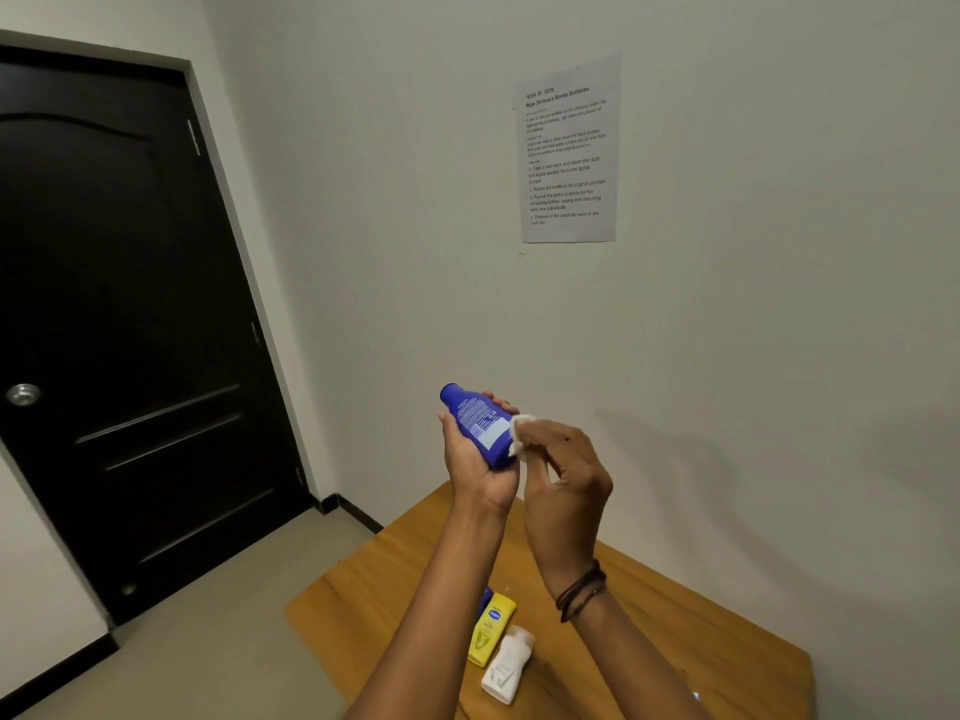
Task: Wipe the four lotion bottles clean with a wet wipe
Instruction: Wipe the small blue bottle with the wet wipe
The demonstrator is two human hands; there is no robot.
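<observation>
My left hand (475, 462) grips a blue lotion bottle (480, 424) held up in front of the wall, cap end pointing up and left. My right hand (563, 472) presses a crumpled white wet wipe (521, 433) against the bottle's right side. Down on the wooden table (675, 641) lie a yellow bottle (491, 630) and a white bottle (506, 665), side by side. A sliver of another blue bottle (484, 601) shows behind my left forearm, mostly hidden.
A printed instruction sheet (568, 153) is taped to the wall above the table. A dark door (130, 330) stands at the left, with tiled floor in front. The table's left edge and rounded corner are near my left forearm.
</observation>
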